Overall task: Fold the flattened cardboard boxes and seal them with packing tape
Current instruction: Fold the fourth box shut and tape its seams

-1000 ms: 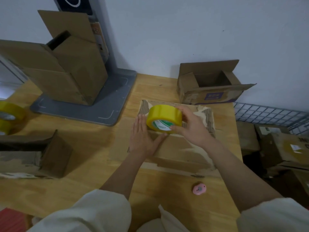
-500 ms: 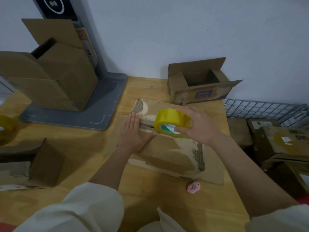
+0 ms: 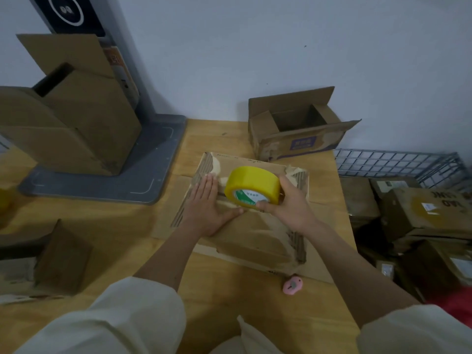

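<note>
Your left hand [image 3: 204, 209] lies flat, fingers straight, pinning folded cardboard box [image 3: 251, 226] at mid-worktop, likely holding flaps shut along seam. Your right hand [image 3: 291, 209] grips yellow tape roll [image 3: 251, 186] by rim, fingers curled around it, roll set over seam beside left fingertips, apparently ready to lay strip. Pink cutter [image 3: 292, 286] waits near box's front edge. Wooden worktop [image 3: 122, 233] meets pale wall; open box [image 3: 296, 129] behind, wire rack [image 3: 393, 164] at right.

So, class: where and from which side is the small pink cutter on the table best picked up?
Pinch the pink cutter across its narrow waist, coming from above. It lies flat on the wooden table, clear of the cardboard's edge, so its sides are free; the right hand is nearer but grips the tape roll.
</note>
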